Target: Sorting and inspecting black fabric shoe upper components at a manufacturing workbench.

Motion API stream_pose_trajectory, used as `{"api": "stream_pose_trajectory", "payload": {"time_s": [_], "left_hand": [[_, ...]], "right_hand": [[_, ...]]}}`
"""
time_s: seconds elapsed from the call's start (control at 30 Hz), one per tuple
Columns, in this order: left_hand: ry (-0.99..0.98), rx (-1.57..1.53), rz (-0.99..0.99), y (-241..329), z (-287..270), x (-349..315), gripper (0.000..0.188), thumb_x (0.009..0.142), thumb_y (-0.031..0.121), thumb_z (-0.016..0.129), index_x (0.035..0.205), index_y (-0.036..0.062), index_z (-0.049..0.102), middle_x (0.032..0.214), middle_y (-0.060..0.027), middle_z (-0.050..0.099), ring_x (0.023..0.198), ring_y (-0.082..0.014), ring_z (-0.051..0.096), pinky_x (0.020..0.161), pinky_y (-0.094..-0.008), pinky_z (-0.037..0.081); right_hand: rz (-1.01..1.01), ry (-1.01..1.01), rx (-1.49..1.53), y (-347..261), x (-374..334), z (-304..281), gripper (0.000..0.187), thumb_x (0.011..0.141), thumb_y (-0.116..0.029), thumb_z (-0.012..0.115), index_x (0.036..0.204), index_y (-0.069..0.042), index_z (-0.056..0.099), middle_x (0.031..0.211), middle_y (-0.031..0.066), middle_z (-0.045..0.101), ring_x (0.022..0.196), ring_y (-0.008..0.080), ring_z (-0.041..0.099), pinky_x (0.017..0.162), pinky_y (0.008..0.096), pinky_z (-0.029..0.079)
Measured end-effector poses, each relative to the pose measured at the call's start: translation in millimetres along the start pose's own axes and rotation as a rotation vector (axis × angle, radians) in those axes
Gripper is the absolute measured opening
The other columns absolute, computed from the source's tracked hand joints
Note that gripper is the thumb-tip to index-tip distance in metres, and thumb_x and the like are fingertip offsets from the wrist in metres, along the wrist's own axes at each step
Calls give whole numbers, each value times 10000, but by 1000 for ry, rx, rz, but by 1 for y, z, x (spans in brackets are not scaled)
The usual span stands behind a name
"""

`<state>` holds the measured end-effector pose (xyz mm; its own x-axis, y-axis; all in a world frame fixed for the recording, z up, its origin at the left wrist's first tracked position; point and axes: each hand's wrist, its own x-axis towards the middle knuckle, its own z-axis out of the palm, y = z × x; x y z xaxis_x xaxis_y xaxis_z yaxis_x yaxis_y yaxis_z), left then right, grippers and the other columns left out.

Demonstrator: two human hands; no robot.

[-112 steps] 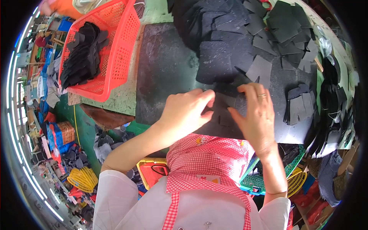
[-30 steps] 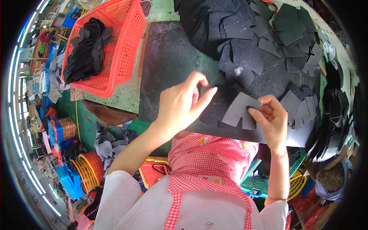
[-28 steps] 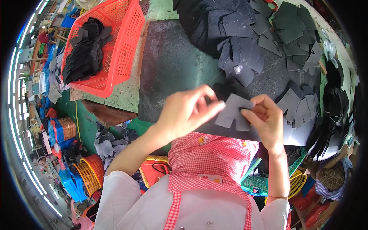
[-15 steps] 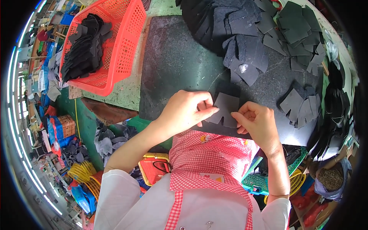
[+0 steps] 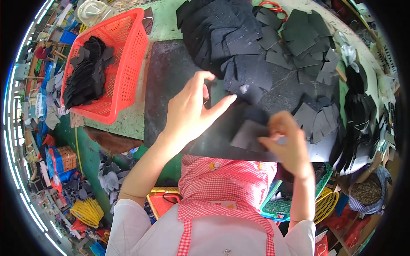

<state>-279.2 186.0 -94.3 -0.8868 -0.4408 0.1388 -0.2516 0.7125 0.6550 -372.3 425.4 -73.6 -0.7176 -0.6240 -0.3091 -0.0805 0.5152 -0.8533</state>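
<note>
My left hand (image 5: pixel 188 109) is raised over the dark work board (image 5: pixel 166 85) with thumb and fingers apart and nothing between them. Just beyond its fingertips lies the near end of a large heap of overlapping black cut pieces (image 5: pixel 235 38). My right hand (image 5: pixel 288 141), smeared by motion, pinches the edge of a flat dark grey cut piece (image 5: pixel 249 135) close to the board's front edge. That piece is blurred too, and its right side is hidden by my fingers. To the right of this hand, a small group of notched grey pieces (image 5: pixel 318 121) rests on the board.
On the left stands a red perforated basket (image 5: pixel 128 64) holding stacked black pieces. More dark pieces (image 5: pixel 305 38) lie at the far right, by red-handled scissors (image 5: pixel 273 6). Black strips (image 5: pixel 356 115) hang along the right edge. A green crate (image 5: pixel 279 209) sits below the board.
My left hand has let go of the grey piece, opened and moved up and left toward the heap. My right hand keeps the piece, which has turned. The whole view has shifted a little.
</note>
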Motion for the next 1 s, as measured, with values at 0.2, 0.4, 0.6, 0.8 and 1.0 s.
{"api": "stream_pose_trajectory", "payload": {"time_s": [0.2, 0.4, 0.6, 0.8, 1.0], "left_hand": [[161, -29, 142, 11, 43, 32, 353, 858, 281, 810, 955, 45, 566, 721, -71, 522, 565, -202, 518, 552, -325, 452], [-42, -783, 27, 18, 2, 39, 252, 915, -12, 695, 1094, 47, 528, 878, 25, 601, 882, -52, 596, 730, -234, 505], [-252, -719, -93, -37, -16, 51, 336, 908, 41, 723, 1182, 39, 528, 939, 14, 602, 777, -23, 554, 657, -203, 444], [-461, -691, -37, -47, -29, 45, 413, 894, 79, 762, 1224, 40, 518, 872, 49, 558, 700, 1, 527, 628, -194, 402], [-436, -748, -93, -34, -18, 52, 368, 915, 100, 756, 1203, 43, 535, 782, 41, 564, 736, -18, 579, 660, -206, 423]], "right_hand": [[-81, 582, -346, 24, 18, -94, 308, 836, -109, 784, 1088, -41, 621, 873, 39, 643, 682, 124, 515, 677, 269, 458], [-428, 706, -499, 5, 115, -97, 382, 892, -193, 756, 1227, -60, 629, 1017, 105, 657, 770, 188, 571, 733, 319, 495], [-478, 755, -857, 5, 164, -99, 408, 780, -114, 792, 1125, -74, 578, 1053, 120, 653, 1014, 349, 617, 886, 441, 498], [-442, 779, -157, 18, 156, -106, 275, 961, -143, 674, 1183, -21, 568, 841, 63, 625, 766, 130, 560, 713, 253, 454], [-498, 805, -406, 14, 146, -107, 318, 950, -112, 657, 1243, -24, 571, 858, 13, 608, 772, 82, 523, 703, 234, 432]]}}
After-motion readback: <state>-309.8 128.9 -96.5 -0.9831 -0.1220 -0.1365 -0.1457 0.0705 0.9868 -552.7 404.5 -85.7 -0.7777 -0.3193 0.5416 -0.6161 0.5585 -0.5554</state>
